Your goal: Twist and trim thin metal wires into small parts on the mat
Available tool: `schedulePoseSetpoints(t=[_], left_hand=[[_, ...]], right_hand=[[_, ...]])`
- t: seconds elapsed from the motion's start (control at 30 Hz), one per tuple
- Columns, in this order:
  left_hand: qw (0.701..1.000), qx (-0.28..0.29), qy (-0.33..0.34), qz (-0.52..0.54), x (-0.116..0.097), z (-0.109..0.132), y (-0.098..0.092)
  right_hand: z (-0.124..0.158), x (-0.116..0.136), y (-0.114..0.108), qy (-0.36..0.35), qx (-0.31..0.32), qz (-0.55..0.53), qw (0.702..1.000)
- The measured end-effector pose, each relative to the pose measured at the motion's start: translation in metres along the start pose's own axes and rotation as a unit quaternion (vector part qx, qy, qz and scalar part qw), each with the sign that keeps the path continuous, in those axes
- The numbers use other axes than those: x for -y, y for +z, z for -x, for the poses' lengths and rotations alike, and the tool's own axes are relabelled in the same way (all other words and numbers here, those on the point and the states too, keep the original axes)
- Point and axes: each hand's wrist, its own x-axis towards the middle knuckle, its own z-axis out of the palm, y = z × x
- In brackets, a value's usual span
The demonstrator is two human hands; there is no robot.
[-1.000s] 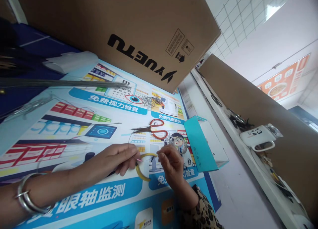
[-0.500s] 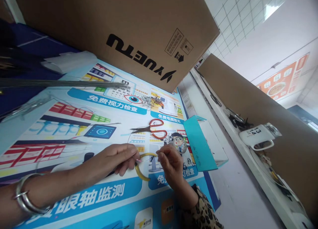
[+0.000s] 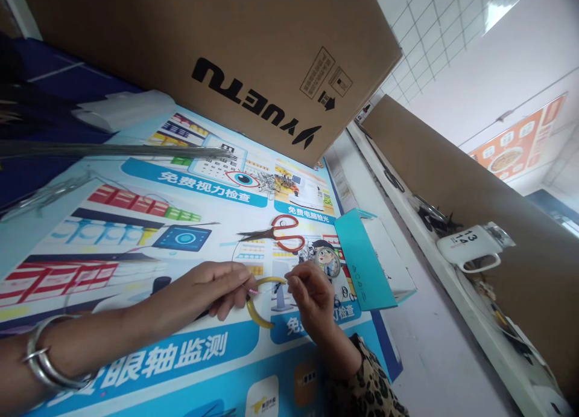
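My left hand (image 3: pixel 228 289) is closed, thumb and fingers pinching a thin wire (image 3: pixel 266 290) with a small pink piece near the fingertips. Opposite it, my right hand (image 3: pixel 311 295) pinches the wire's other side, fingers curled. A short gap separates the hands, and the wire is very fine there. Below the gap, a tool with curved yellow handles (image 3: pixel 257 315) rests on the printed sheet; its working end is hidden by my left hand. Scissors (image 3: pixel 273 233) with red-orange handles lie just beyond, blades pointing left.
A large cardboard box (image 3: pixel 253 55) stands at the back. An open teal box (image 3: pixel 362 260) sits to the right, near small dark rings. A bundle of long wires (image 3: pixel 181 151) lies at left, a heap of metal bits (image 3: pixel 269 184) farther back. A white mug (image 3: pixel 470 246) stands on the ledge.
Almost nothing differs. Both hands keep their pinch on the wire in nearly the same place; the whole view has shifted very slightly.
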Motion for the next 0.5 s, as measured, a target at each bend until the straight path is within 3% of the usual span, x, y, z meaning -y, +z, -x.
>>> schedulePoseSetpoints(t=[0.5], left_hand=[[0.999,0.013,0.001,-0.031,-0.0099,0.0028,0.0043]], right_hand=[[-0.0001,0.0001,0.0005,0.002,0.003,-0.011,1.000]])
